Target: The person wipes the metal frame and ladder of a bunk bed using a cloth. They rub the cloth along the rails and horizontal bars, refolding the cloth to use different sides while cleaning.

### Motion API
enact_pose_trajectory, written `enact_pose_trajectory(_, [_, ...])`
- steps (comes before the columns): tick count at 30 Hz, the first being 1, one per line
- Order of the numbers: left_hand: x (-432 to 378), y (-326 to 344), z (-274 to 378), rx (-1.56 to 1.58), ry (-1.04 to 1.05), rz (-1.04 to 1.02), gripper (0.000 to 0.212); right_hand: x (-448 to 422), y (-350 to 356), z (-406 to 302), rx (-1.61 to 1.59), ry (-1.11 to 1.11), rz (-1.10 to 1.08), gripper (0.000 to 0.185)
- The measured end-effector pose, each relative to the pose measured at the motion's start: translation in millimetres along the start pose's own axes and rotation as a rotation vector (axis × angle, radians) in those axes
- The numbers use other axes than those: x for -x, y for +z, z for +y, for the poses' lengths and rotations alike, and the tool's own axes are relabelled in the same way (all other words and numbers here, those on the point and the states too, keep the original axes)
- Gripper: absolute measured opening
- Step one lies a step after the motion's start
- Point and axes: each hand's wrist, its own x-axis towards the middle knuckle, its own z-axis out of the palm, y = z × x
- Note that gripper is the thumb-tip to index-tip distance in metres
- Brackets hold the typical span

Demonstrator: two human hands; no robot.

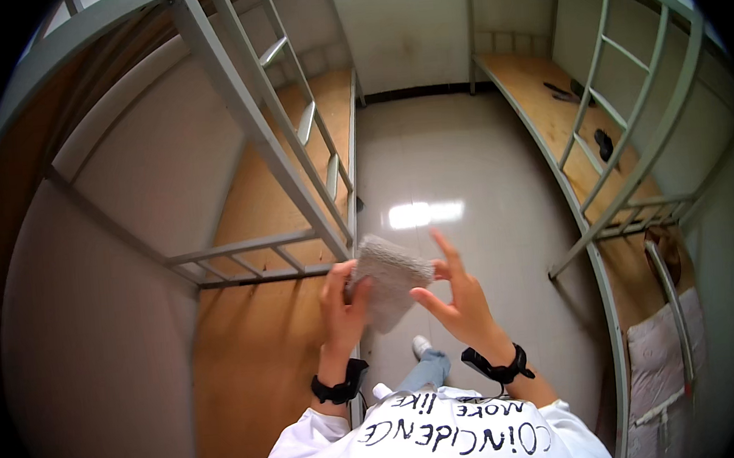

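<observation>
A folded grey cloth with a fluffy surface is held up in front of me, above the tiled floor. My left hand grips its left side, with the thumb on the near face. Close to the cloth's right edge is my right hand, its index finger raised and its thumb apart from the fingers; some of its fingers are partly behind the cloth's edge, so contact there is unclear. Each wrist wears a black strap with a small device.
Metal bunk beds with bare wooden boards line the left side, with a ladder. On the right bunk boards lie dark objects, a black shoe-like item, a pale quilted pad and a metal bar.
</observation>
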Motion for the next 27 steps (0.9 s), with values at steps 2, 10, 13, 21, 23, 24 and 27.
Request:
enact_pose_trajectory(2, [-40, -11, -11, 0.01, -0.053, 0.075, 0.023, -59, 6, -3, 0.079, -0.088, -0.148, 0.062])
enact_pose_trajectory(10, [-113, -29, -77, -0.2, -0.044, 0.065, 0.051, -203, 82, 40, -0.1, -0.245, -0.409, 0.033])
enact_pose_trajectory(13, [-121, -38, -106, -0.154, -0.195, 0.159, 0.054, -230, 104, 57, -0.252, -0.262, -0.362, 0.029])
enact_pose_trajectory(21, [-190, -65, -123, 0.076, -0.113, 0.591, 0.036, -340, 160, 64, -0.469, -0.464, -0.146, 0.035])
enact_pose_trajectory(23, [-214, -68, -121, 0.022, -0.1, 0.776, 0.031, -369, 179, 57, -0.633, -0.496, -0.132, 0.037])
enact_pose_trajectory(24, [-229, -69, -121, 0.0, -0.083, 0.862, 0.029, -387, 186, 53, -0.625, -0.564, -0.112, 0.039])
enact_pose_trajectory(27, [-286, -66, -109, -0.236, -0.045, 0.973, 0.03, -445, 210, 44, -0.824, -0.551, -0.088, 0.038])
